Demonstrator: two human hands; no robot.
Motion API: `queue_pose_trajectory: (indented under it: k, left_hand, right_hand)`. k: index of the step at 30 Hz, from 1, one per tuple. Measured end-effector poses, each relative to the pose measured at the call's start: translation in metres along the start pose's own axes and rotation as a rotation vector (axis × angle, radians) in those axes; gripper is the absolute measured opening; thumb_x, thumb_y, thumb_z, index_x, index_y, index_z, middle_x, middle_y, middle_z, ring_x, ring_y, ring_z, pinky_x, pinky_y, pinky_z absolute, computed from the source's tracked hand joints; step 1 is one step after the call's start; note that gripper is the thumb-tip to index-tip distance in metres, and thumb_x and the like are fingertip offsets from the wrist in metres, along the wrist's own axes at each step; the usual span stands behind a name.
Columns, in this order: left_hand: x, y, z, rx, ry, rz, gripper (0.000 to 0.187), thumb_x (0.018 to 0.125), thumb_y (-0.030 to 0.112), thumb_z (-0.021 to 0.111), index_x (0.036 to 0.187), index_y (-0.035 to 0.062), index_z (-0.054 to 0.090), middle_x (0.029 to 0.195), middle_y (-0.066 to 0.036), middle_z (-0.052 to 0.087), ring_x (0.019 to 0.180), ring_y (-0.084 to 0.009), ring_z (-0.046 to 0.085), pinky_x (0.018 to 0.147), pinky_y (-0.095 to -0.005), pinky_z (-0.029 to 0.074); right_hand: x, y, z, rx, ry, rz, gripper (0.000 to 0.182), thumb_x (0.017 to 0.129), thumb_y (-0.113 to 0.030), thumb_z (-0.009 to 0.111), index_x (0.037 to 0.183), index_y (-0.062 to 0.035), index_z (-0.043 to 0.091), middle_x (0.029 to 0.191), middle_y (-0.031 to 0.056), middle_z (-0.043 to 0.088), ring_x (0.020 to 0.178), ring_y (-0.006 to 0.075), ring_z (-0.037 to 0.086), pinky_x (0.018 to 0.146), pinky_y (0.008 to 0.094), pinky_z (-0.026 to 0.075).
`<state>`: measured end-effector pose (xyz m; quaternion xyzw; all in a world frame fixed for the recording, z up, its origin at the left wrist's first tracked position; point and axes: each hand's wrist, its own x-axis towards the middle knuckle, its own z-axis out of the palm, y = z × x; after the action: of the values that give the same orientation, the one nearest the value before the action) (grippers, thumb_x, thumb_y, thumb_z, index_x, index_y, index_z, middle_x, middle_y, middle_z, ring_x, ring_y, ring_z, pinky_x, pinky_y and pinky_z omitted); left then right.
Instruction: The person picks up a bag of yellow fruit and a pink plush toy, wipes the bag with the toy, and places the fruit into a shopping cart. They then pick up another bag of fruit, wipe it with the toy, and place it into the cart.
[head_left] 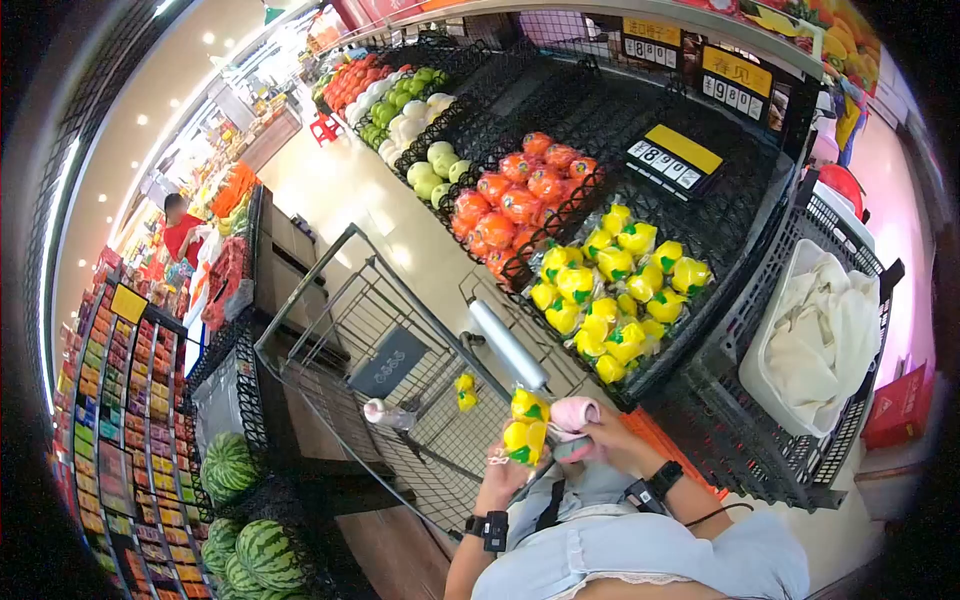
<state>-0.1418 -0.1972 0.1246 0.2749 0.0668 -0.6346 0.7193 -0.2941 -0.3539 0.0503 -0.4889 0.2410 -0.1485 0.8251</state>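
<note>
My left hand (497,482) is closed around a small pack of yellow lemon-like fruit (526,428) with green markings in clear plastic. Right beside the pack, my right hand (607,440) grips a rolled pink cloth (575,414). Both hands are in front of my body, at the near end of a wire shopping cart (330,375). Inside the cart lie another yellow pack (465,392) and a white-and-pink item (388,413) in clear wrap. More yellow packs (615,290) are heaped on the black display rack ahead of my hands.
Wrapped orange-red fruit (520,205) sits beside the yellow packs, below a price sign (675,160). A white bin (800,340) with pale cloth or bags stands in a black crate at right. Watermelons (265,555) lie at lower left. A person in red (183,228) stands farther off.
</note>
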Motion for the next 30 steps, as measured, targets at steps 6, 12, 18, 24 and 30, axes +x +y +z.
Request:
queue_pose_trajectory:
  k: [6, 12, 18, 24, 30]
  left_hand:
    - [-0.014, 0.009, 0.013, 0.131, -0.168, 0.023, 0.062, 0.068, 0.028, 0.054, 0.122, 0.0012, 0.041, 0.114, -0.016, 0.05, 0.098, -0.0325, 0.051, 0.078, -0.046, 0.043]
    - [-0.023, -0.007, 0.007, 0.112, 0.047, 0.106, 0.062, 0.082, 0.047, 0.043, 0.128, 0.0057, 0.036, 0.122, -0.013, 0.047, 0.11, -0.0313, 0.047, 0.094, -0.0461, 0.036]
    - [-0.036, -0.015, 0.025, 0.21, 0.158, 0.114, 0.053, 0.089, 0.04, 0.037, 0.129, 0.0062, 0.033, 0.122, -0.014, 0.047, 0.109, -0.0285, 0.049, 0.093, -0.0413, 0.039]
    - [-0.018, -0.016, -0.015, 0.05, 0.012, 0.071, 0.061, 0.084, 0.048, 0.04, 0.124, 0.0017, 0.039, 0.116, -0.018, 0.051, 0.103, -0.0331, 0.051, 0.09, -0.0445, 0.039]
    - [-0.022, -0.013, 0.004, 0.007, -0.05, 0.089, 0.063, 0.082, 0.048, 0.042, 0.123, -0.0001, 0.039, 0.115, -0.018, 0.051, 0.1, -0.0339, 0.052, 0.086, -0.045, 0.042]
  right_hand:
    - [-0.008, -0.05, 0.03, 0.329, 0.139, 0.051, 0.053, 0.081, -0.006, 0.049, 0.13, -0.0081, 0.028, 0.121, 0.009, 0.044, 0.106, 0.0192, 0.05, 0.088, 0.0319, 0.044]
    - [-0.017, -0.063, 0.042, 0.339, 0.009, 0.034, 0.063, 0.078, -0.012, 0.056, 0.132, -0.0052, 0.024, 0.124, 0.0088, 0.042, 0.114, 0.0169, 0.042, 0.096, 0.0306, 0.034]
    - [-0.013, -0.031, 0.022, -0.145, -0.316, 0.156, 0.062, 0.076, -0.016, 0.058, 0.13, -0.0031, 0.03, 0.119, 0.0088, 0.045, 0.109, 0.0174, 0.046, 0.088, 0.0306, 0.042]
    - [-0.029, -0.049, 0.02, -0.274, -0.572, 0.363, 0.055, 0.075, -0.017, 0.058, 0.124, -0.0026, 0.04, 0.118, 0.0068, 0.048, 0.11, 0.0152, 0.045, 0.091, 0.0284, 0.038]
    - [-0.011, -0.007, 0.01, -0.353, -0.231, 0.097, 0.058, 0.071, -0.015, 0.059, 0.124, -0.0017, 0.039, 0.121, 0.0101, 0.046, 0.112, 0.0181, 0.044, 0.093, 0.0302, 0.036]
